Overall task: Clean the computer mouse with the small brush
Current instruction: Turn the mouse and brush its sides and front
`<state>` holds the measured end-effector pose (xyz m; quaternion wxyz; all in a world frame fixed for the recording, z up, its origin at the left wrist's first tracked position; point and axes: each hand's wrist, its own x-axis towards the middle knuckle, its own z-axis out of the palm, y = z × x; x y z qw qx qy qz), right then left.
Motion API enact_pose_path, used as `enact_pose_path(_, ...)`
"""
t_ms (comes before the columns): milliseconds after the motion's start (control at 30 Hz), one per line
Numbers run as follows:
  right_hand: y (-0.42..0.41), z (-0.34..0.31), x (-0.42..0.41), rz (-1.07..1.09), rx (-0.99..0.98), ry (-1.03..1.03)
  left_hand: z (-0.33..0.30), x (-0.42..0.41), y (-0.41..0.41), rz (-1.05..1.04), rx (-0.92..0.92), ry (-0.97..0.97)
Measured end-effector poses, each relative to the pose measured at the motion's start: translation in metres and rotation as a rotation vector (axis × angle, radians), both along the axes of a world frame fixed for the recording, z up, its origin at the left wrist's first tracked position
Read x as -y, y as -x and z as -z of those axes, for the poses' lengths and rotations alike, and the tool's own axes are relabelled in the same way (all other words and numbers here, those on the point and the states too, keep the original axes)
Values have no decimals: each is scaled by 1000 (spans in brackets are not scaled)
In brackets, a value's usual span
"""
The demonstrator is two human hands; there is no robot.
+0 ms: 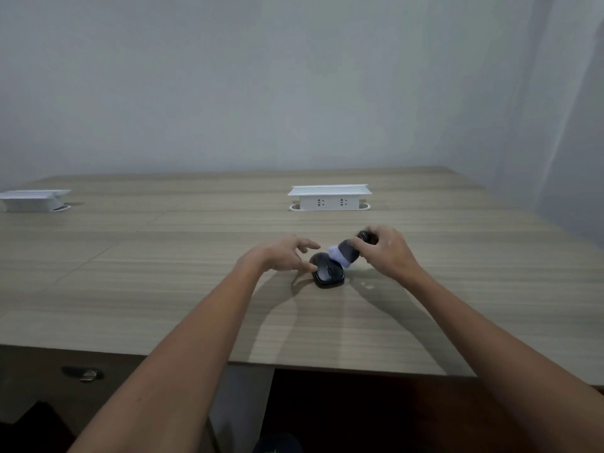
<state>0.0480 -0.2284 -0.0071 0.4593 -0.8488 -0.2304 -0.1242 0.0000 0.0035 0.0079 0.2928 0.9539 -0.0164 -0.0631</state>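
A black computer mouse (328,273) lies on the wooden table (163,273), a little right of centre. My left hand (284,255) rests against the mouse's left side, thumb touching it and the other fingers spread above. My right hand (387,253) grips the dark handle of a small brush (346,251). The brush has a grey body and pale bristles, and it tilts down to the left with the bristles on the far top of the mouse.
A white pop-up socket box (330,197) stands behind the mouse. A second white box (32,200) sits at the far left. The table's near edge runs below my forearms, with a dark drawer front and a metal fitting (83,374) under it at the left.
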Motion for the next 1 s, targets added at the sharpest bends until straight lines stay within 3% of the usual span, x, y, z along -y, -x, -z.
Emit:
enact_pose_path(100, 4, 9, 7, -84, -72, -11, -2, 2, -6, 126, 3, -105)
enact_pose_path(200, 2, 15, 14, -15, -21, 35, 1, 0, -11, 172, -38, -83)
enact_pose_path(300, 4, 9, 19, 27, 82, 4, 4, -2, -14, 157, -25, -53)
enact_pose_path(433, 10, 11, 20, -162, 29, 56, 8, -4, -19, 134, 16, -70)
enact_pose_path(567, 5, 16, 27, -6, 148, 56, 9, -3, -21, 112, 30, -67)
enact_pose_path(733, 20, 19, 30, -194, 139, 31, 8, 1, -22, 130, 46, -63)
enact_pose_path(900, 8, 18, 32, -83, 241, 103, 12, -1, -24, 119, 60, -38)
enact_pose_path(1000, 16, 16, 26, -222, 207, 90, 12, -1, -24, 128, 70, -33)
